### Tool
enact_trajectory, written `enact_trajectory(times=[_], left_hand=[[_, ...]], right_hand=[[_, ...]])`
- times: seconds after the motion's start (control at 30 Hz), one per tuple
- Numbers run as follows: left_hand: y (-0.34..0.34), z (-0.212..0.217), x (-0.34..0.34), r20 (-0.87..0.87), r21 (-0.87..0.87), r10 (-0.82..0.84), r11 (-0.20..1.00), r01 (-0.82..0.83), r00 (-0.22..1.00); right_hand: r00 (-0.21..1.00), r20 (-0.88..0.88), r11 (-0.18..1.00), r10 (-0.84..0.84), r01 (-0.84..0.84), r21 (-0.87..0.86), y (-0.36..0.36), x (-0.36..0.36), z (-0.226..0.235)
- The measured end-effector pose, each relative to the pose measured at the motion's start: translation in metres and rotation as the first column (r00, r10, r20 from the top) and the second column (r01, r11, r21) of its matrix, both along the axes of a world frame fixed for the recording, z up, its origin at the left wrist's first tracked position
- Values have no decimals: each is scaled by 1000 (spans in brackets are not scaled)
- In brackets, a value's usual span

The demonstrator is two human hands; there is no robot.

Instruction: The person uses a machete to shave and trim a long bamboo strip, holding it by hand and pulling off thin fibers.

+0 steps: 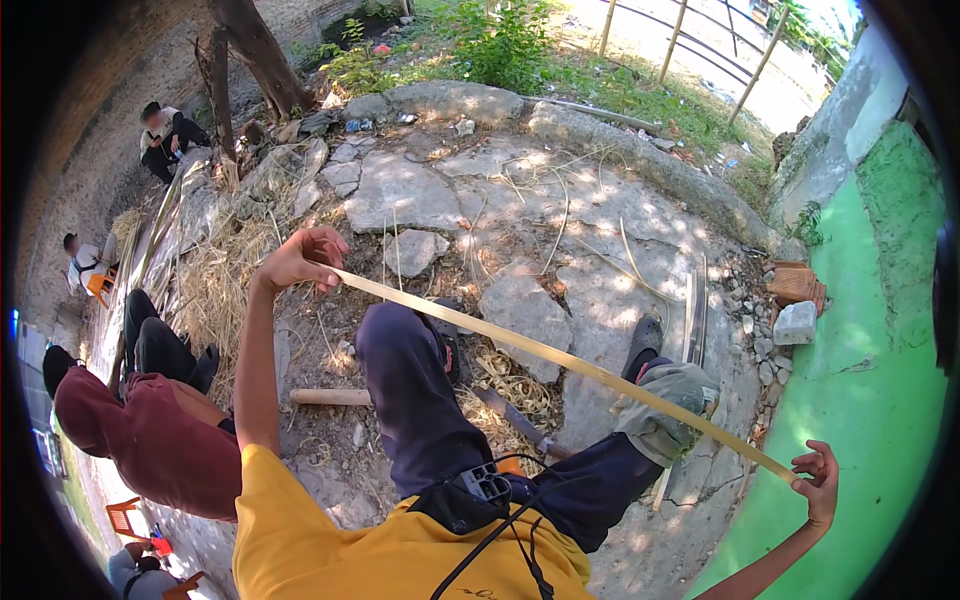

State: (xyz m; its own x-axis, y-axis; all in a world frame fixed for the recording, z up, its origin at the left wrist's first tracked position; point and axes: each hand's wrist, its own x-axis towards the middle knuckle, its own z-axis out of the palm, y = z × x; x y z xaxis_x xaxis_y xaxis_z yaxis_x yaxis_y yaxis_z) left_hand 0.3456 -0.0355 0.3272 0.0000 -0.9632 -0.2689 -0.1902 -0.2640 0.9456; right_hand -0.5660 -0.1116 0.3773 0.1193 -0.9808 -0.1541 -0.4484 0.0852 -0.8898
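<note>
A long, flat, pale yellow bamboo strip [560, 358] stretches across my lap, sloping down from left to right. My left hand [303, 258] pinches its upper end between thumb and fingers. At the lower end, near the green wall, my right hand [820, 482] grips it with the fingertips. The strip passes above my knees, and a grey-green cloth [672, 400] lies over my right lower leg. Between my legs a machete-like blade [508, 412] rests on the ground beside curled pale shavings [515, 378].
A round wooden stick [330, 397] lies by my left leg. Several long slats [694, 310] lie right of my foot. A person in a maroon top [165, 440] sits close on my left. Broken concrete [400, 190] spreads ahead; a green wall [870, 330] stands at right, beside bricks [796, 323].
</note>
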Motion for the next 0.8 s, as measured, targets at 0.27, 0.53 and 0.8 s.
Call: enact_trajectory(times=[0.27, 0.53, 0.8], left_hand=[[-3, 7, -11, 117, 6, 83, 996, -84, 990], [13, -9, 22, 79, 75, -52, 996, 46, 996], [23, 1, 25, 61, 277, -204, 944, 180, 977]], right_hand=[[996, -71, 998, -57, 58, 10, -4, 28, 5], [999, -32, 1000, 5, -5, -9, 2, -22, 2], [989, 111, 994, 96, -89, -69, -3, -52, 3]])
